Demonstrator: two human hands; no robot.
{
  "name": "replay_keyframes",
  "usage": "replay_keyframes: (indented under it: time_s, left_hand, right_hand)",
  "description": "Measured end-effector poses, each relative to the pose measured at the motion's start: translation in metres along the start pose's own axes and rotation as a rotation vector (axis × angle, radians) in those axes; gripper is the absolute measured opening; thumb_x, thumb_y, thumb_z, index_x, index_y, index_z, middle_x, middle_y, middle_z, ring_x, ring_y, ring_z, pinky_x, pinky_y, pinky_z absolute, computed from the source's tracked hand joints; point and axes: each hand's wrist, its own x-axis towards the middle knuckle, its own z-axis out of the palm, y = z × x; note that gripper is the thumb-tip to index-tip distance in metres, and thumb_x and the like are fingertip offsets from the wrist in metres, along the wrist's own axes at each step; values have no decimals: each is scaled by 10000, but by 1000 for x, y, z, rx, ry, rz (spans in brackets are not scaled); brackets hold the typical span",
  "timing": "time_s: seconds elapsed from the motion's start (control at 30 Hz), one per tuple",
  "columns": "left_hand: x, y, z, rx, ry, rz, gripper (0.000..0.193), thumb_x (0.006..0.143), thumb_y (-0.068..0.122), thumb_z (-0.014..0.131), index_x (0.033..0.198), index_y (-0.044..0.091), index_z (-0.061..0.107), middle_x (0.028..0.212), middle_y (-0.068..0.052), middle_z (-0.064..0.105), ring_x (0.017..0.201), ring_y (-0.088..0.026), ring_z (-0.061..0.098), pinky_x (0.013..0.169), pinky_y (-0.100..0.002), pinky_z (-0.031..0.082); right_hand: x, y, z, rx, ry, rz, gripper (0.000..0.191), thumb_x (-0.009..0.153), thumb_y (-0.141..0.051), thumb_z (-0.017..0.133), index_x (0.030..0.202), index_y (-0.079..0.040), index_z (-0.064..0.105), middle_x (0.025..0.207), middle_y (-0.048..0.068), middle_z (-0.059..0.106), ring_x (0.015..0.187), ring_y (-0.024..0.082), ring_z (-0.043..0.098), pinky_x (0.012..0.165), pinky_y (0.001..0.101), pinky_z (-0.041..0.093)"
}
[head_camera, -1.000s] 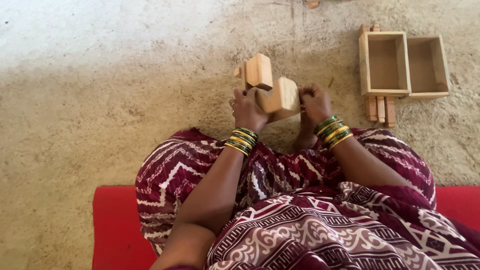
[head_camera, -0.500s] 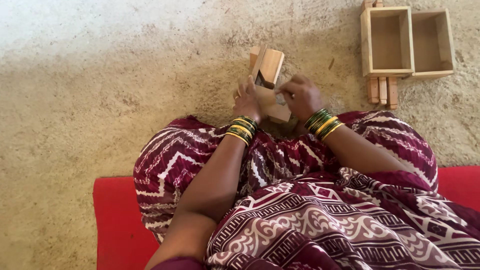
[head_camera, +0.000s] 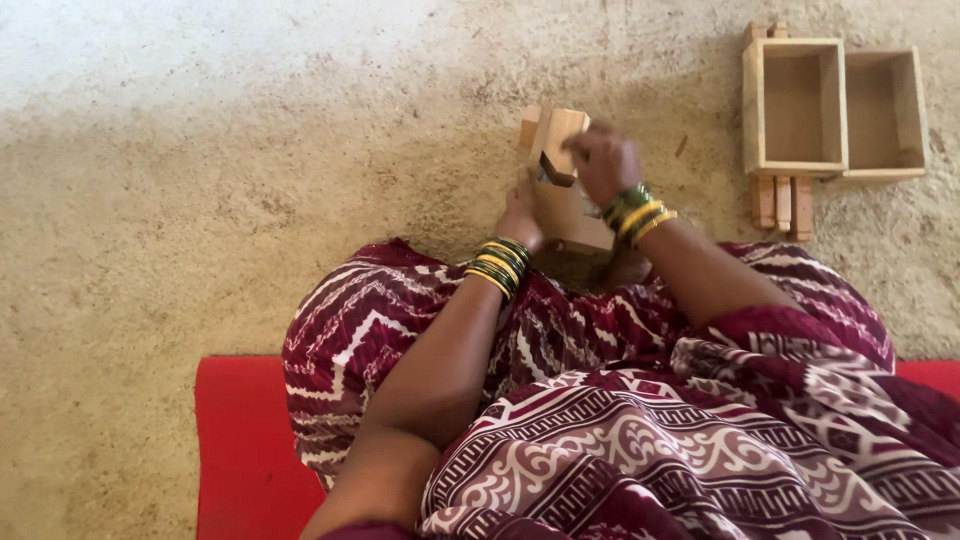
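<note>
Wooden block assembly (head_camera: 562, 205) sits clamped in your fingers: left hand (head_camera: 520, 218) beneath, right hand (head_camera: 603, 160) curled over its angular top

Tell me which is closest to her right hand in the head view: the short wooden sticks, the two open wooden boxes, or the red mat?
1. Short wooden sticks, on the ground to the right of the right hand.
2. Two open wooden boxes, behind the sticks.
3. Red mat, lower left.

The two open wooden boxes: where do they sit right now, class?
In the head view, the two open wooden boxes sit side by side on the sandy ground at upper right, beyond the right hand.
</note>
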Motion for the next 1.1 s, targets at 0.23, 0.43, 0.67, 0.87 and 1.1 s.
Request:
replay_keyframes:
  time_s: [0.23,0.43,0.67,0.87,1.1]
  left_hand:
    - [2,3,2,-2,-34,-13,1425,630,290,923,1586,105,-118,1477,-329,343,1244,-502,541,1041,-494,491]
    - [3,12,1,-25,-130,-124,1389,736,357,845,1596,112,-218,1533,-303,280,1230,-469,574,1058,-492,477]
    - [8,-3,13,-53,144,203,1229,598,386,830,1588,57,181,1444,-210,504,1243,-347,593,1015,-429,526]
    - [-4,1,-3,-360,250,264,953,736,308,726,1519,-9,285,1338,-257,621,1207,-339,650,1031,-413,514]
    - [-14,10,-3,-92,81,5,927,843,275,646,1634,314,164,1488,-341,400,1208,-498,583,1033,-496,483]
  right_hand:
    - [32,4,7,-197,53,-262,178,996,-155,658,1117,-145,788,954,122,617,859,322,650,717,455,546]
    - [24,17,-6,-198,-166,-376,289,1022,-62,553,1173,-192,763,1063,69,666,857,225,685,773,366,596]
    - [-8,1,23,-298,-81,-483,301,942,-145,577,1192,-226,722,1134,129,652,985,330,655,794,459,568]
    - [-64,-27,1,-237,-390,-449,565,798,-191,640,1359,-191,579,1044,82,604,1031,298,639,852,461,559]
    - [-71,-28,-5,-251,-302,-375,471,819,-176,661,1290,-169,685,977,56,636,814,224,684,793,371,585]
